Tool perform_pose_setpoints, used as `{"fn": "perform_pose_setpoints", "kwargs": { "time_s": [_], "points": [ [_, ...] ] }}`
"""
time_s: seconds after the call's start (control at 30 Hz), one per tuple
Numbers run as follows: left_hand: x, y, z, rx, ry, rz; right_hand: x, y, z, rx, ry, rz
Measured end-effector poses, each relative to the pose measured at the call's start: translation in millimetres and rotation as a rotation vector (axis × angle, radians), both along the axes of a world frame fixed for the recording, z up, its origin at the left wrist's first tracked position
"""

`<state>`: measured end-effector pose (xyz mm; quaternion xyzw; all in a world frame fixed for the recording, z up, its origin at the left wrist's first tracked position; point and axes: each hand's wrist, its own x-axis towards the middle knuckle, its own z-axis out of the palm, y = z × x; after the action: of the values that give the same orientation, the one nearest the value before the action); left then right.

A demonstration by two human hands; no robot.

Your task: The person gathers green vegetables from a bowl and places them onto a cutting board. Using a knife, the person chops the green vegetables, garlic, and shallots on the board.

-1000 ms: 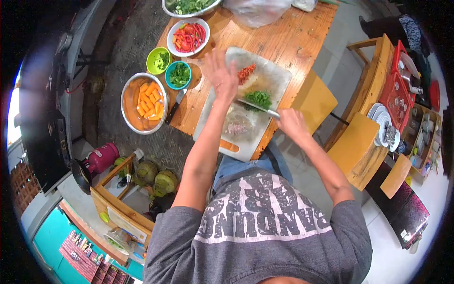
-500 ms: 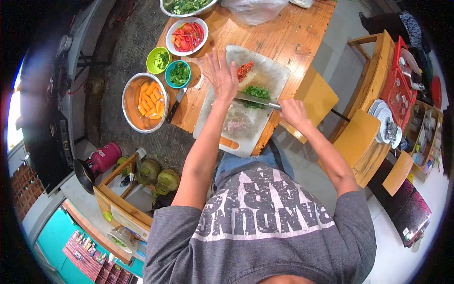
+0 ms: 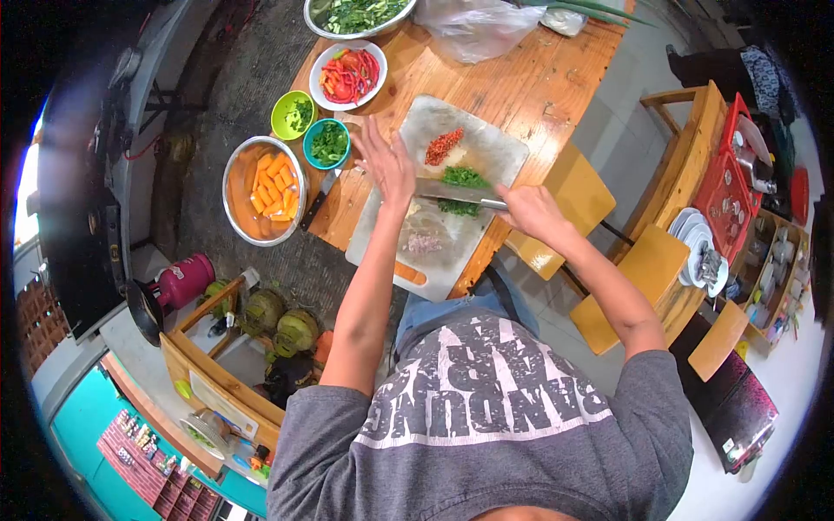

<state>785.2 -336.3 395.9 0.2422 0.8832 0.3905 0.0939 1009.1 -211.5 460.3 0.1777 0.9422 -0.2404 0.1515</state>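
My right hand (image 3: pixel 532 211) is wrapped round the handle of a broad-bladed knife (image 3: pixel 447 192). Its blade lies across a pile of chopped green herbs (image 3: pixel 466 177), with green showing on both sides. Close to the blade's tip is my left hand (image 3: pixel 388 165), its fingers stretched out and holding nothing. Under the knife lies a worn white cutting board (image 3: pixel 508 156). Chopped red chili (image 3: pixel 445 146) sits toward its far end, and a little heap of pale purplish chopped bits (image 3: pixel 423 243) is nearer to me.
Left of the board stand a teal bowl (image 3: pixel 307 149), a lime bowl (image 3: pixel 276 122), a white bowl (image 3: pixel 316 85) of red chilies and a steel bowl (image 3: pixel 228 208) of carrot pieces. A second knife (image 3: pixel 320 201) lies by the table edge. A plastic bag (image 3: pixel 473 30) is at the back.
My left hand has shifted left, toward the teal bowl. The knife has moved a little left across the herbs, in my right hand. The whole view has shifted slightly.
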Motion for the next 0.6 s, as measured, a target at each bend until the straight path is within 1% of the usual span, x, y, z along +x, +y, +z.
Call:
{"fn": "perform_pose_setpoints", "kwargs": {
  "time_s": [0.1, 0.13, 0.2, 0.27, 0.37, 0.4, 0.57, 0.6],
  "points": [
    [12.0, -14.4, 3.2, 0.113, -0.042, 0.034, -9.9, 18.0, 20.7, 0.038, -0.068, 0.188],
    [15.2, -19.4, 3.2, 0.144, -0.062, 0.048, -10.1, 23.9, 23.5, 0.042, -0.050, 0.219],
    [21.3, -25.2, 14.1, 0.201, -0.079, 0.074, -12.0, 40.8, 25.6, 0.048, -0.001, 0.287],
    [36.0, -29.5, 36.4, 0.248, -0.087, 0.094, -17.6, 63.8, 24.3, -0.014, 0.093, 0.356],
    [58.0, -46.8, 56.3, 0.279, -0.042, 0.151, -30.8, 95.1, 13.6, -0.069, 0.201, 0.461],
    [68.5, -55.3, 57.5, 0.274, -0.033, 0.207, -36.2, 102.7, 8.6, -0.088, 0.229, 0.496],
    [135.6, -109.5, 38.0, 0.193, -0.027, 0.470, -60.4, 127.0, -6.2, -0.050, 0.104, 0.585],
    [148.8, -121.0, 34.4, 0.137, -0.023, 0.507, -66.1, 131.2, -10.1, -0.049, 0.095, 0.602]
  ]
}}
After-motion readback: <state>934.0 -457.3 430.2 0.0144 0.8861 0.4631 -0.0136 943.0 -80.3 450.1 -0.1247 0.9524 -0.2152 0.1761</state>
